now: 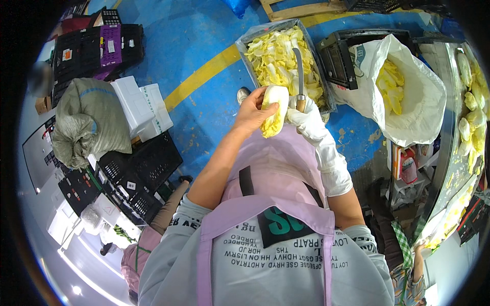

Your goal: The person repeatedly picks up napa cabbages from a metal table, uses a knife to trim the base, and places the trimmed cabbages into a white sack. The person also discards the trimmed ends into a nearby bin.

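Observation:
My bare left hand [249, 111] is closed around a small, pale yellow napa cabbage [276, 108], held upright in front of my apron with the thumb across its front. My right hand [306, 121] wears a white glove and grips the wooden handle of a curved knife [299, 69]. The blade points up and away from me, just right of the cabbage and apart from it. Beyond both hands, a plastic-lined crate [246, 62] stands on the floor, filled with loose yellow cabbage leaves [273, 56].
At right, a white woven sack [426, 104] gapes, with yellow leaves inside, beside a black crate [336, 61]. A long metal table [443, 148] carries cabbages on the far right. Stacked black crates [140, 178], foam boxes [133, 107] and a full sack [84, 122] stand left. Other people work on both sides.

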A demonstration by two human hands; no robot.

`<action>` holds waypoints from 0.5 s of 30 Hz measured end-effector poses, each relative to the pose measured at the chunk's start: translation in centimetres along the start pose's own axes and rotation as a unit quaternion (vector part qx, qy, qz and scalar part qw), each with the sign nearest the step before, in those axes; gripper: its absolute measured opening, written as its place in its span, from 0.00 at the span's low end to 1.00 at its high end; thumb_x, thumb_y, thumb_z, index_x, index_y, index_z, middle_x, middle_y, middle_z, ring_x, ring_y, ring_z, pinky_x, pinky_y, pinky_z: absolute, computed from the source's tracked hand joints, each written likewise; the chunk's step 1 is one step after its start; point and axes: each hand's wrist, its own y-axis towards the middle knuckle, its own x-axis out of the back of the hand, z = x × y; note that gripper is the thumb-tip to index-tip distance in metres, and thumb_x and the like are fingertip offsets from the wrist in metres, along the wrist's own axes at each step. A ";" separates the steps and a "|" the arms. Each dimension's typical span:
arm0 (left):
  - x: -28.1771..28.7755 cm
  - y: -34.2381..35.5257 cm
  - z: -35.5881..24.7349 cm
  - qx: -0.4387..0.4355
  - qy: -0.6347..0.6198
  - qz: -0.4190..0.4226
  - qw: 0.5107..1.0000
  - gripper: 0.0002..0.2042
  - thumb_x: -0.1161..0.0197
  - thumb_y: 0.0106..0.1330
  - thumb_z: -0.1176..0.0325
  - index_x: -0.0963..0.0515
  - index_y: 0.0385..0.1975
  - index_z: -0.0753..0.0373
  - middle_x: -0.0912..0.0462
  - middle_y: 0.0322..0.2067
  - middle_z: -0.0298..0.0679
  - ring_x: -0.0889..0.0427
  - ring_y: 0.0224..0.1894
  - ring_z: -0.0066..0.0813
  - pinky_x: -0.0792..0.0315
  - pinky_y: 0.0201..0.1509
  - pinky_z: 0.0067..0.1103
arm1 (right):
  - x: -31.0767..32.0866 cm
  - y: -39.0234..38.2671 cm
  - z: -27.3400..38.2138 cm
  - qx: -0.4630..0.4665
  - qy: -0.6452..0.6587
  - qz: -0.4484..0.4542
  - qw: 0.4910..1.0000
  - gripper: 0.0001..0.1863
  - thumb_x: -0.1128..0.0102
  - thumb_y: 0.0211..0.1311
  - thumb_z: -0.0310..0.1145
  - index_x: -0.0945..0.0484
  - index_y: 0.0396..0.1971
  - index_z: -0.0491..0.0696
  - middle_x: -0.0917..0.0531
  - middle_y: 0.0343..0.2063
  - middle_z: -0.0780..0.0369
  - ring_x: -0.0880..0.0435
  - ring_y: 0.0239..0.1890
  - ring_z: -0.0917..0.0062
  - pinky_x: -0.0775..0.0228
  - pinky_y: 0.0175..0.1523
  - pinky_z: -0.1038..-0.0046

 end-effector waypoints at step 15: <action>-0.2 -0.1 1.0 -0.044 0.057 0.008 0.997 0.23 0.36 0.54 0.75 0.33 0.51 0.67 0.25 0.44 0.39 0.26 0.45 0.24 0.31 0.50 0.21 | 0.0 -0.1 -1.7 0.031 -0.037 -0.008 0.999 0.16 0.43 0.47 0.23 0.29 0.39 0.44 0.24 0.30 0.67 0.28 0.29 0.85 0.33 0.34 0.81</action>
